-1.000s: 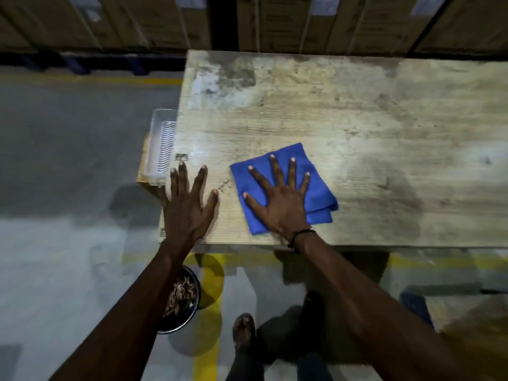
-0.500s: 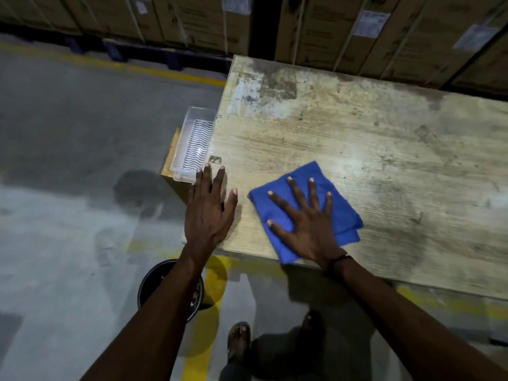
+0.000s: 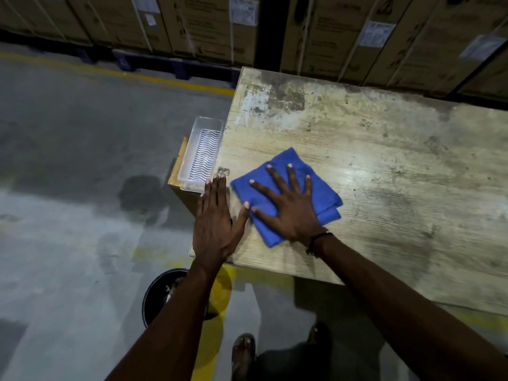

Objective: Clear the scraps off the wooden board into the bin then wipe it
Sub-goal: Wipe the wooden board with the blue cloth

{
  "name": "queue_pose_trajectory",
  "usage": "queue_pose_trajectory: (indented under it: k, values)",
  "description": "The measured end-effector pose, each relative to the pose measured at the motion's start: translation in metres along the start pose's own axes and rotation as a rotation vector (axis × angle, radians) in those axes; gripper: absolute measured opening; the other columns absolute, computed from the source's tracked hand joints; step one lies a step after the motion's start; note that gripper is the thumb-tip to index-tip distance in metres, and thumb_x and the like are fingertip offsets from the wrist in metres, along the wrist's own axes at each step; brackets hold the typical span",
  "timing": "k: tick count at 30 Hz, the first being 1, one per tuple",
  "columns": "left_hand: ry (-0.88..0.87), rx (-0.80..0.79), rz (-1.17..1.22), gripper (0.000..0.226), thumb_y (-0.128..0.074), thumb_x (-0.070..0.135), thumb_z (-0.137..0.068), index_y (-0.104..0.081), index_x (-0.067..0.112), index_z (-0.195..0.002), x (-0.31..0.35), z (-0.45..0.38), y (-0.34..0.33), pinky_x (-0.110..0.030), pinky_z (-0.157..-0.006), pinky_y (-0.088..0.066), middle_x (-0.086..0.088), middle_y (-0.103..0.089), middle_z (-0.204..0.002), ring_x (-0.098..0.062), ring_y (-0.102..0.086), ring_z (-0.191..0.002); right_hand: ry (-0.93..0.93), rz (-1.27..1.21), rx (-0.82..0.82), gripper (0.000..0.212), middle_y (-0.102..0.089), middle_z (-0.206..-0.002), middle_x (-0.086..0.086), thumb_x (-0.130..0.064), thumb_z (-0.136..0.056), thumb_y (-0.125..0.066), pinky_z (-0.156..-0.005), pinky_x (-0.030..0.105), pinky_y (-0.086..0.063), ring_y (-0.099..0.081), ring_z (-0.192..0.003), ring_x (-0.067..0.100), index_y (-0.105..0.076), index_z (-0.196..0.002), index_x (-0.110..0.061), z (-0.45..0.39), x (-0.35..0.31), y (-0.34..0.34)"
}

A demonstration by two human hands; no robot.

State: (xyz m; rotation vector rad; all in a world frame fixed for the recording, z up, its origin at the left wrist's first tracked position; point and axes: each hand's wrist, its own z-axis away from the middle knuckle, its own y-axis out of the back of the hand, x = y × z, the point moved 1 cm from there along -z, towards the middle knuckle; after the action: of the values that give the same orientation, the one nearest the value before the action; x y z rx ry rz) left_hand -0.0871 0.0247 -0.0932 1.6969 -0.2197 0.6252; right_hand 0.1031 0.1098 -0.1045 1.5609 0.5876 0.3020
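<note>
Since the earlier frames the right hand (image 3: 291, 213) has slid the blue cloth (image 3: 286, 196) leftward along the near part of the wooden board (image 3: 384, 166), so that its thumb now lies just beside the thumb of the left hand (image 3: 215, 221), where a strip of bare wood showed between them before.

Both hands are flat. The right hand's fingers (image 3: 277, 177) are spread wide and straight, pressing on the cloth without pinching it. The left hand's fingers (image 3: 217, 188) lie straight and close together, palm down on the board's left near corner, steadying it.

What the coming stroke turns on, as I judge it, is that most of the unwiped surface lies away from the right fingers, ahead and to the right, along the board's long axis, which runs left to right across the view. The right hand is the nearer to that ground.

No scraps show on the board. The black bin (image 3: 165, 295) stands on the floor below the left forearm, holding pale bits, so the clearing looks done and the wiping is under way.

The board is pale, grained wood, worn and blotched with dark stains and a whitish patch at its far left. The cloth is soft, folded and roughly square. A clear plastic tray (image 3: 202, 152) with a ribbed bottom sits beside the board's left edge on a cardboard box (image 3: 178, 166).
</note>
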Motion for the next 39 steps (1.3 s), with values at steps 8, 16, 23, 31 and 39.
queue_pose_trajectory:
  k: [8, 16, 23, 31, 39]
  values:
    - [-0.017, 0.0, -0.057, 0.079, -0.043, 0.06, -0.1, -0.022, 0.022, -0.167, 0.001, -0.004, -0.002, -0.049, -0.127, -0.023, -0.005, -0.018, -0.175, -0.026, -0.015, -0.161, -0.379, -0.131, -0.048, 0.074, -0.002, -0.176, -0.004, -0.084, -0.092, -0.031, -0.118, 0.077, 0.006, 0.009, -0.16, 0.041, -0.021, -0.16, -0.055, -0.092, 0.029, 0.003]
    - [-0.056, -0.015, -0.103, 0.076, -0.045, 0.055, -0.096, -0.033, 0.022, -0.163, -0.002, -0.002, -0.005, -0.056, -0.123, -0.03, -0.009, -0.018, -0.174, -0.033, -0.018, -0.16, -0.203, 0.008, -0.036, 0.069, -0.003, -0.175, -0.011, -0.082, -0.094, -0.031, -0.122, 0.069, -0.004, 0.002, -0.162, 0.034, -0.022, -0.158, -0.059, 0.056, 0.03, 0.011]
    - [-0.052, -0.041, -0.141, 0.076, -0.043, 0.056, -0.097, -0.032, 0.02, -0.164, 0.003, -0.001, -0.001, -0.056, -0.123, -0.028, -0.012, -0.017, -0.174, -0.034, -0.017, -0.16, -0.687, -0.057, -0.028, 0.072, 0.0, -0.175, -0.011, -0.086, -0.09, -0.023, -0.119, 0.076, -0.002, 0.004, -0.16, 0.038, -0.015, -0.158, -0.061, 0.08, 0.156, 0.049]
    - [-0.047, -0.05, -0.135, 0.078, -0.044, 0.057, -0.096, -0.033, 0.019, -0.163, 0.003, -0.004, -0.001, -0.054, -0.126, -0.023, -0.014, -0.018, -0.173, -0.034, -0.016, -0.16, -0.563, -0.101, -0.02, 0.075, 0.0, -0.176, -0.007, -0.085, -0.091, -0.026, -0.119, 0.073, 0.005, 0.008, -0.161, 0.037, -0.019, -0.16, -0.055, 0.028, 0.09, 0.028]
    - [-0.018, -0.059, -0.129, 0.078, -0.039, 0.054, -0.099, -0.027, 0.014, -0.165, 0.012, 0.011, -0.005, -0.054, -0.128, -0.013, -0.02, -0.016, -0.173, -0.039, -0.014, -0.16, -0.307, -0.04, 0.046, 0.063, -0.005, -0.175, -0.01, -0.075, -0.101, -0.035, -0.126, 0.063, -0.003, -0.001, -0.162, 0.023, -0.03, -0.159, -0.051, 0.123, 0.045, 0.023]
